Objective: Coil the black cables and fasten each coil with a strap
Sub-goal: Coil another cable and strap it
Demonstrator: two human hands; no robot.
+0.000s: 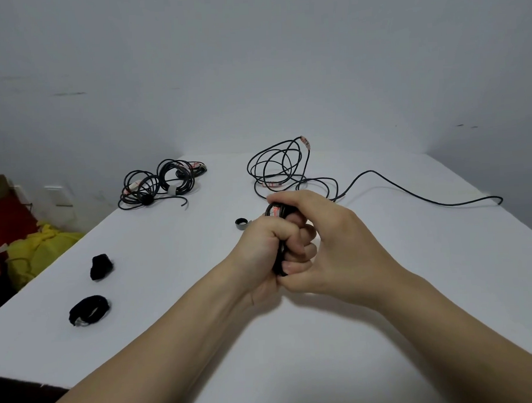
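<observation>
Over the middle of the white table point(325, 335), my left hand point(262, 250) and my right hand point(327, 238) both grip a small tight coil of black cable point(276, 211). The coil is mostly hidden between the fingers. From it the cable runs back into a loose tangle point(275, 167) at the far side, and its free end point(441, 198) trails off to the right. Two coiled black cables point(158, 183) with straps lie at the far left. A grey strap roll point(240, 224) lies just left of my hands. Two black straps point(100, 266) point(88, 309) lie at the near left.
The table's left edge drops to a floor with a yellow bag point(38, 251) and a red and brown box point(3, 212). A pale wall stands right behind the table. The table's near edge runs along the bottom of the view.
</observation>
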